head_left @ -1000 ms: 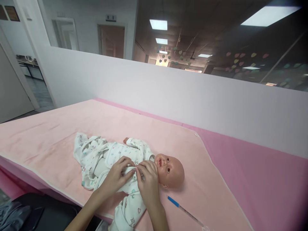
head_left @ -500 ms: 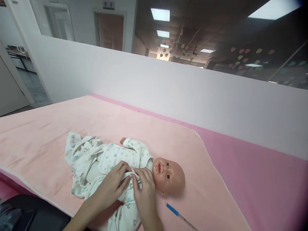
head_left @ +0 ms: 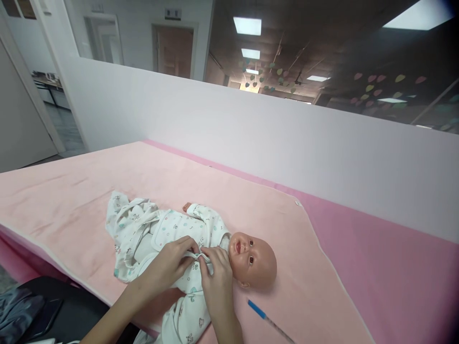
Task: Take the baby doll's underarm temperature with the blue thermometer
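A baby doll (head_left: 255, 260) lies face up on a pink blanket (head_left: 315, 291), its head toward the right. It wears a white baby romper (head_left: 179, 225) printed with small figures and green dots; the leg part is crumpled at the left. My left hand (head_left: 179, 258) pinches the romper's front edge at the chest. Close beside it, my right hand (head_left: 217, 270) pinches the same edge near the doll's neck. Both hands' fingertips nearly meet on the cloth; any fastener between them is too small to make out. One doll hand (head_left: 186, 207) shows from the far sleeve.
A thin stick with a blue end (head_left: 256, 309) lies on the blanket below the doll's head. Behind the table rises a white partition (head_left: 251, 129) with glass above. A black chair (head_left: 68, 306) with dark cloth and a phone stands at the lower left.
The view has shifted slightly, so the scene sits a little further right. Both hands keep hold of the romper's edge, with only small finger movement.
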{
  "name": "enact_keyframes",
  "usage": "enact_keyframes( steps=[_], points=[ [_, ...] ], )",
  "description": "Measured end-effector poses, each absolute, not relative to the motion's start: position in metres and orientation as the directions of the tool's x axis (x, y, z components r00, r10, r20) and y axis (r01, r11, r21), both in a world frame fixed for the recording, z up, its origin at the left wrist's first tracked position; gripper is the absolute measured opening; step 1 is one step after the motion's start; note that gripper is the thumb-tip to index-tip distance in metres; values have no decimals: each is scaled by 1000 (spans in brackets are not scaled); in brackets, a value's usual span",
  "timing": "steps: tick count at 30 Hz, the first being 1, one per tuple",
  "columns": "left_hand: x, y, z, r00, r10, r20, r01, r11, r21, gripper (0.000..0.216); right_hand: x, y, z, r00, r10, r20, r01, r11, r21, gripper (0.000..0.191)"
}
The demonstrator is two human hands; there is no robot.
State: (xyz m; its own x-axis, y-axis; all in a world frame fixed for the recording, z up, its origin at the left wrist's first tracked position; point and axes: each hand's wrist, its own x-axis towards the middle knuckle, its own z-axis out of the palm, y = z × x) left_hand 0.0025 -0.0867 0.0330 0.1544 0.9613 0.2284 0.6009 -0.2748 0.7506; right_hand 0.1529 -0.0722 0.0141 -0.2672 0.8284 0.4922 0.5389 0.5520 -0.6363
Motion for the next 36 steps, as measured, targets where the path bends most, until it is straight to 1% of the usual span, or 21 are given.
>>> enact_keyframes(
  steps=[3,10,16,22,26,31,34,36],
  points=[
    [3,-89,33,130,967,221,615,-253,747,8,154,-73,13,-279,816,507,526,571,-630,15],
    [-1,-89,31,114,970,213,562,-240,791,9,154,-73,15,-305,811,499,516,582,-629,16],
    [-4,-85,37,164,966,199,525,-256,811,10,154,-74,12,-307,817,488,500,575,-648,17],
    [-7,-84,35,192,963,191,458,-260,850,10,152,-71,14,-329,806,492,535,588,-606,22],
    [-8,-84,30,171,968,186,392,-240,888,11,152,-71,16,-320,812,489,540,580,-609,22],
    [-11,-85,26,137,978,158,324,-195,926,11,150,-72,16,-267,840,471,546,535,-645,20],
    [-12,-87,28,162,976,143,317,-189,929,13,149,-72,17,-251,853,458,556,515,-652,20],
    [-11,-88,30,171,975,138,346,-191,918,15,149,-72,17,-248,859,448,559,504,-658,21]
  ],
)
